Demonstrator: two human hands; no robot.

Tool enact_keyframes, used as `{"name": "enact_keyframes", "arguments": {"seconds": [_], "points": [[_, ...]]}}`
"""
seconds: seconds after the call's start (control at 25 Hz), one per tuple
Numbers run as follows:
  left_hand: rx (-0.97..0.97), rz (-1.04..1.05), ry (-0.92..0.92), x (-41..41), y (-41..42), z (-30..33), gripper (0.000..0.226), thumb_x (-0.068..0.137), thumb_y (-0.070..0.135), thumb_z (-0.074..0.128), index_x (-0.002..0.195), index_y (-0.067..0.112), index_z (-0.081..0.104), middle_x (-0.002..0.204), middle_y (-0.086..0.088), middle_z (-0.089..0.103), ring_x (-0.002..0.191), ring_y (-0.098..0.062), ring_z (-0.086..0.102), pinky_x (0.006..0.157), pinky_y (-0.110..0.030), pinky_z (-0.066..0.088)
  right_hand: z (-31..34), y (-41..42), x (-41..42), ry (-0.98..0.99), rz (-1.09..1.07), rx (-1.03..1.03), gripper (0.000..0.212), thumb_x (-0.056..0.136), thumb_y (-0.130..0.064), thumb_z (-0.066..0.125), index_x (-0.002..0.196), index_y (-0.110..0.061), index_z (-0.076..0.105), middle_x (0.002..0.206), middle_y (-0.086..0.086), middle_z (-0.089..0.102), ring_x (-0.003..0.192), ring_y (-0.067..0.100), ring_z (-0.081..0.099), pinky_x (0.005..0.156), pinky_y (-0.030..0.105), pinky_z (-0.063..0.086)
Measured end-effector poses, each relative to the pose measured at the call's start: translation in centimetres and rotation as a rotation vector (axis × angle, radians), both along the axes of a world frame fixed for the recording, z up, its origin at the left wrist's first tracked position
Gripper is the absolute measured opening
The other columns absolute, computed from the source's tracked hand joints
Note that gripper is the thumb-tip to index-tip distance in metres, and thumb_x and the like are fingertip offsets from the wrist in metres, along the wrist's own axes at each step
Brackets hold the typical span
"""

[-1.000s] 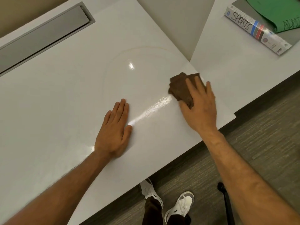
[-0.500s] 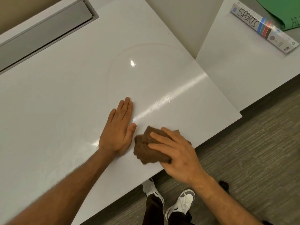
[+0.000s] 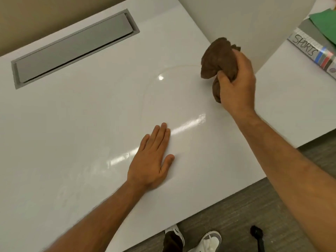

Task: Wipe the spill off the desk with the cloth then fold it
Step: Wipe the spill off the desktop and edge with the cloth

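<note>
Fingers of the right hand [image 3: 236,82] are squeezing the brown cloth [image 3: 217,60].
Left hand [image 3: 151,159] is lying flat on the white desk [image 3: 81,124], fingers close together.

An office or study room is suggested. A glossy white desk [image 3: 76,135] is seen, into whose top a long grey hinged cable flap [image 3: 72,48] is set, as is usual in workstation furniture. A second white desk [image 3: 291,106] is placed just beside it, on which a binder lettered "SPORTS" [image 3: 312,51] and a green paper sheet [image 3: 325,24] are laid. The floor is covered with grey commercial carpet [image 3: 236,220].
</note>
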State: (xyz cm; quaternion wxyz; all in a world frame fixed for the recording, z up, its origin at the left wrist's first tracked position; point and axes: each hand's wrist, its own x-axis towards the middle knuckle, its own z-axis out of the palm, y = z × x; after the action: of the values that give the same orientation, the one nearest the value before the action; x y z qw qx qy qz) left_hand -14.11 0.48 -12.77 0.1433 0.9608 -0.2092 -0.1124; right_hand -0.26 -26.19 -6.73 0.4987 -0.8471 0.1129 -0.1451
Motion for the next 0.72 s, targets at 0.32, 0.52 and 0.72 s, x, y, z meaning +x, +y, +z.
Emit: {"name": "enact_keyframes", "arguments": {"seconds": [0.32, 0.52, 0.72], "points": [[-0.021, -0.007, 0.006, 0.0, -0.1, 0.0, 0.07, 0.108, 0.054, 0.016, 0.166, 0.017, 0.004, 0.174, 0.004, -0.007, 0.161, -0.015, -0.005, 0.13, -0.037, 0.004, -4.5, 3.5, 9.5, 0.272, 0.111, -0.463, 0.058, 0.102, -0.035, 0.049, 0.153, -0.015, 0.033, 0.162, 0.007, 0.029, 0.143, 0.035, 0.032, 0.116, 0.048, 0.027], [-0.034, -0.006, 0.01, 0.0, -0.1, -0.2, 0.071, 0.107, 0.056, 0.014, 0.166, 0.017, 0.003, 0.174, 0.003, -0.008, 0.161, -0.015, -0.007, 0.13, -0.038, 0.004, -4.3, 9.0, 11.0, 0.24, 0.529, -0.434, 0.065, 0.092, -0.03, 0.061, 0.153, -0.026, 0.038, 0.163, 0.003, 0.03, 0.146, 0.033, 0.03, 0.119, 0.048, 0.024], [-0.118, 0.041, 0.025, 0.0, -0.1, -0.5, 0.077, 0.106, 0.061, 0.015, 0.165, 0.018, -0.008, 0.173, 0.004, -0.015, 0.16, -0.013, -0.011, 0.13, -0.035, 0.002, -4.1, 14.2, 6.9, 0.186, 0.889, -0.359, 0.066, 0.083, -0.015, 0.068, 0.144, -0.032, 0.051, 0.162, -0.004, 0.033, 0.151, 0.029, 0.024, 0.123, 0.045, 0.018]]}}
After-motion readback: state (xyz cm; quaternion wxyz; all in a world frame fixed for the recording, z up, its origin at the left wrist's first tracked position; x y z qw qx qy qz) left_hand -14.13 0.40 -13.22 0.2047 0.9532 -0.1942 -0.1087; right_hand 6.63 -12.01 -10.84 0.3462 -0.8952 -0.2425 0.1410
